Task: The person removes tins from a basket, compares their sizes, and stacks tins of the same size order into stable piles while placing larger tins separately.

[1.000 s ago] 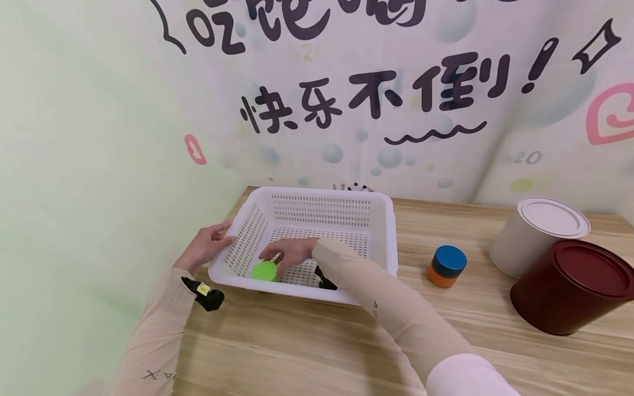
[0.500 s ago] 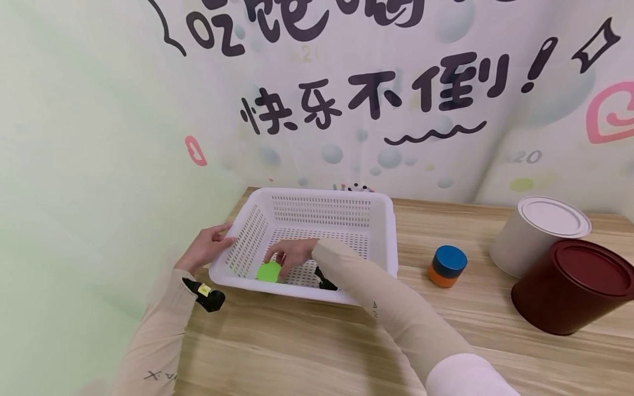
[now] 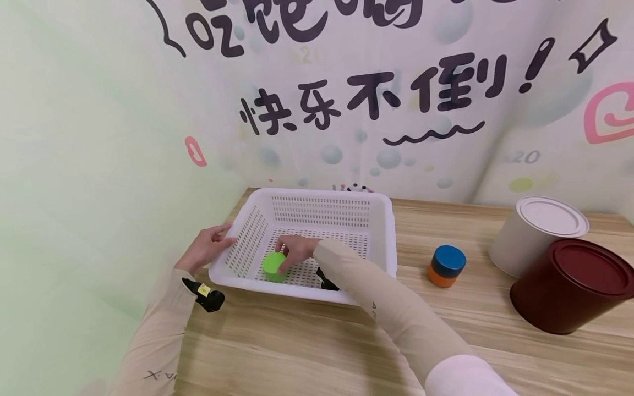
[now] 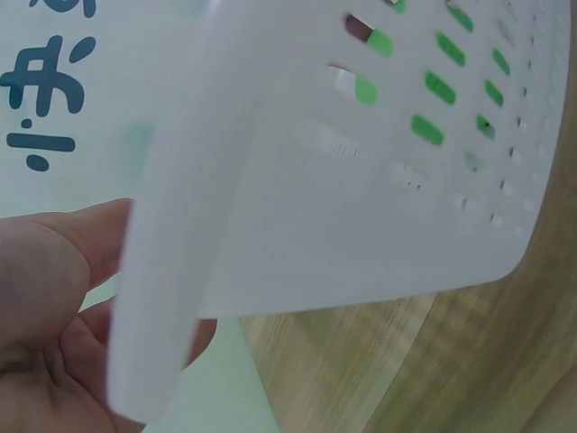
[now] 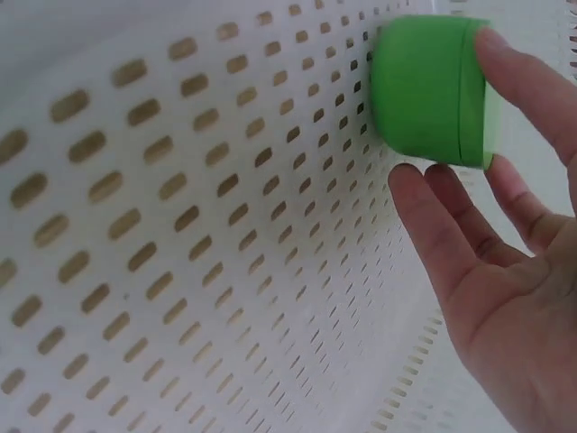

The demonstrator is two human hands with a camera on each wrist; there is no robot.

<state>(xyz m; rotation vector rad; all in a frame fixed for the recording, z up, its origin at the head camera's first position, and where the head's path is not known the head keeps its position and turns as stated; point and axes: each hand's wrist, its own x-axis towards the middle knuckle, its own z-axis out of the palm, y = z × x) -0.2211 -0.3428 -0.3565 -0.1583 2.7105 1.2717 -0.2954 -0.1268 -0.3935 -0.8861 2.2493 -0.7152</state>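
A white plastic basket [image 3: 327, 195] with slotted walls sits on the wooden table. My left hand [image 3: 205, 247] grips its left rim; in the left wrist view the thumb and fingers [image 4: 200, 341] lie on either side of that rim. Inside the basket, near its front left, is a small round green jar [image 3: 274, 267]. My right hand [image 3: 299, 250] holds this jar from its right side. In the right wrist view, the thumb touches the lid's edge of the green jar [image 5: 419, 90] and the other fingers are spread along the opposite side.
A small jar with a blue lid and orange base [image 3: 447, 265] stands right of the basket. Farther right are a white can [image 3: 535, 236] and a dark red can [image 3: 569, 286]. A printed cloth [image 3: 337, 154] hangs behind the table.
The green jar and my right hand have shifted right and slightly toward the back inside the basket, and more of the jar's side shows. My left hand stays on the rim.
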